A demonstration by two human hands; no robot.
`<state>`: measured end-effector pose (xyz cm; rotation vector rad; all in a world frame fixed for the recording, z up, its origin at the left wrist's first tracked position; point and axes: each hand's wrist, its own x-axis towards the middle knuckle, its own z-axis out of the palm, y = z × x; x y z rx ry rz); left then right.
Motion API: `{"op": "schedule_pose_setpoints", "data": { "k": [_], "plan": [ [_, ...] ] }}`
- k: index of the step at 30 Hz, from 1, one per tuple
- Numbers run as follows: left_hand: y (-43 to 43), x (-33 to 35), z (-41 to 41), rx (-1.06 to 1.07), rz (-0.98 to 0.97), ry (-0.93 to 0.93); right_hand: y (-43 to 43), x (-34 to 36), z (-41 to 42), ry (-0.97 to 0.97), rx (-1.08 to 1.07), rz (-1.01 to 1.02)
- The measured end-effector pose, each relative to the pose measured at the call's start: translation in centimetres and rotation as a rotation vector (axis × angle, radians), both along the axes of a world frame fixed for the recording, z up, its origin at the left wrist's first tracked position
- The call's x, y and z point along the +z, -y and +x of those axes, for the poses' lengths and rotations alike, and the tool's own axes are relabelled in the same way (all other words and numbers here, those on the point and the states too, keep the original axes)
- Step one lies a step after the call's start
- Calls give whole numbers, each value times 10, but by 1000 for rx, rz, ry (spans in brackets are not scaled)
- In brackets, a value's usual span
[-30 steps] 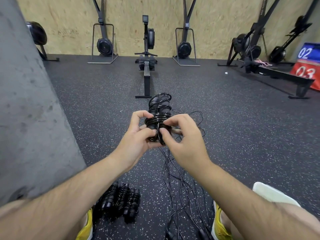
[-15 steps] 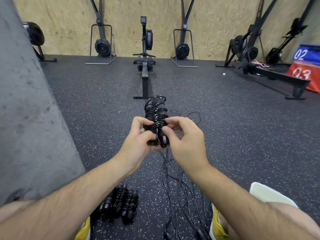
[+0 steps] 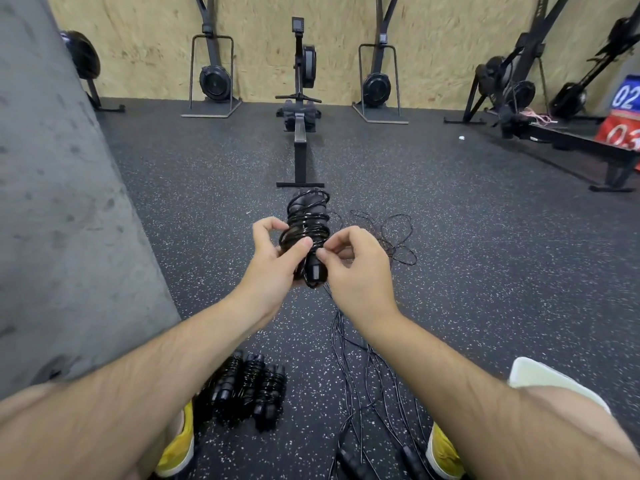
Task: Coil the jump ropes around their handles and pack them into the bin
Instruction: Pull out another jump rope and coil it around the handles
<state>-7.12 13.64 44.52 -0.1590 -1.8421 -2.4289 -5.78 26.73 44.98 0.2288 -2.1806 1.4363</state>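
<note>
Coiled rope bundle point(image 3: 306, 233), long axis 12-to-6, gripped in left hand point(image 3: 273, 261); right hand point(image 3: 353, 268) at its 3 o'clock pinches the loose cord end.

Black jump ropes point(image 3: 307, 230); dark white-speckled floor point(image 3: 485, 271); yellow shoes point(image 3: 178, 445).

what i can't make out
my left hand point(image 3: 277, 261) hides the near coils; loose rope handles point(image 3: 349, 462) below my grip run off frame.
</note>
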Motion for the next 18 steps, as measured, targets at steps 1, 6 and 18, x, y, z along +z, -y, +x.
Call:
{"op": "schedule_pose_setpoints", "data": {
  "k": [1,6,18],
  "plan": [
    [4,-1,-3,10,-4,23,3,-3,-2,27,10,-17],
    [30,-29,-18,34,-126,179,26,-26,-19,265,26,-162],
    [84,-176,-22,112,-234,638,91,-166,-48,807,126,34]
  ]
}}
